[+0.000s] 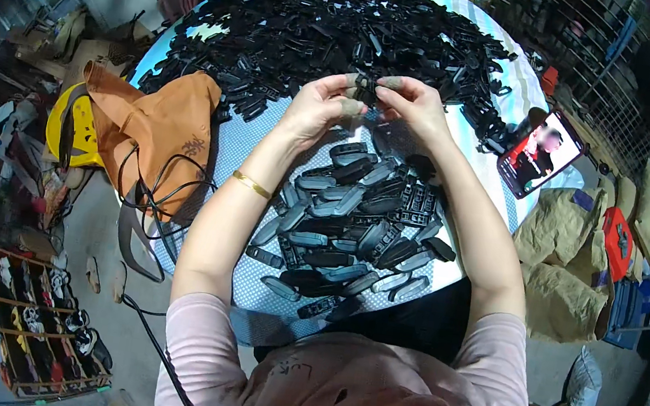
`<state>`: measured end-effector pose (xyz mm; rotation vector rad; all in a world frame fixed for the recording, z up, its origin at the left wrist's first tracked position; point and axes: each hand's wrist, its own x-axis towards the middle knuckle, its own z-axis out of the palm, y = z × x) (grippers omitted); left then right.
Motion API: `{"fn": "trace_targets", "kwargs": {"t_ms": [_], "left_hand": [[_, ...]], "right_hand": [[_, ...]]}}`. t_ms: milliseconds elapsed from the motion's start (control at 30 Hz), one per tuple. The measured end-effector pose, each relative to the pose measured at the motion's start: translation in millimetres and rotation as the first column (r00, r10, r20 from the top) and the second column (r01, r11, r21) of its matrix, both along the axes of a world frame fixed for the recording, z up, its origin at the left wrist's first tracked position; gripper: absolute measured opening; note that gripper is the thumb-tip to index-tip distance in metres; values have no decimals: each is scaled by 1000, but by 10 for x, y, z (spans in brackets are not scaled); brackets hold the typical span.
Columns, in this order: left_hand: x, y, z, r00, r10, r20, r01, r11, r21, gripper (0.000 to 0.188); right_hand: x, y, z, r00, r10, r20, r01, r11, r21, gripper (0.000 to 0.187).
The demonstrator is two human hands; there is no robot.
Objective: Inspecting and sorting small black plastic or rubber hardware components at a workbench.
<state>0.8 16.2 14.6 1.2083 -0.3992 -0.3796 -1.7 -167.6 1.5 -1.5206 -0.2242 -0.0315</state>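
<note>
My left hand [317, 110] and my right hand [419, 110] meet over the table, between two piles. Their fingertips, some wrapped in tan covers, pinch a small black plastic part [365, 88] from both sides. Its exact kind is too small to tell. Just beyond my hands spreads a large heap of black plastic pieces [316, 27]. Between my forearms lies a smaller pile of elongated black and grey plastic pieces [334, 200], some showing smooth rounded faces and others ribbed insides.
A lit phone [542, 156] leans at the table's right edge. An orange-brown cloth bag [158, 117] with a black cable [128, 184] hangs at the left, beside a yellow seat back [72, 130]. Paper sacks [561, 298] stand right; a shoe rack [34, 320] stands lower left.
</note>
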Motion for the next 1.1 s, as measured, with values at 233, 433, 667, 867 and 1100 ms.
{"fn": "trace_targets", "kwargs": {"t_ms": [233,433,667,867,1100], "left_hand": [[27,63,-20,960,255,114,-270,953,137,25],[5,51,6,965,204,167,-229,962,150,28],[-11,-22,-44,948,221,229,-255,958,131,29],[-23,15,24,954,130,269,-160,982,95,26],[-65,46,83,954,102,282,-141,983,121,22]], "right_hand": [[-128,93,124,996,83,-34,-75,975,210,16],[-96,119,11,996,62,70,-63,998,24,15],[-133,266,-70,944,-134,302,164,984,-74,15],[-149,156,14,979,157,131,-115,952,-283,24],[-244,215,28,935,56,351,120,880,-459,27]]}}
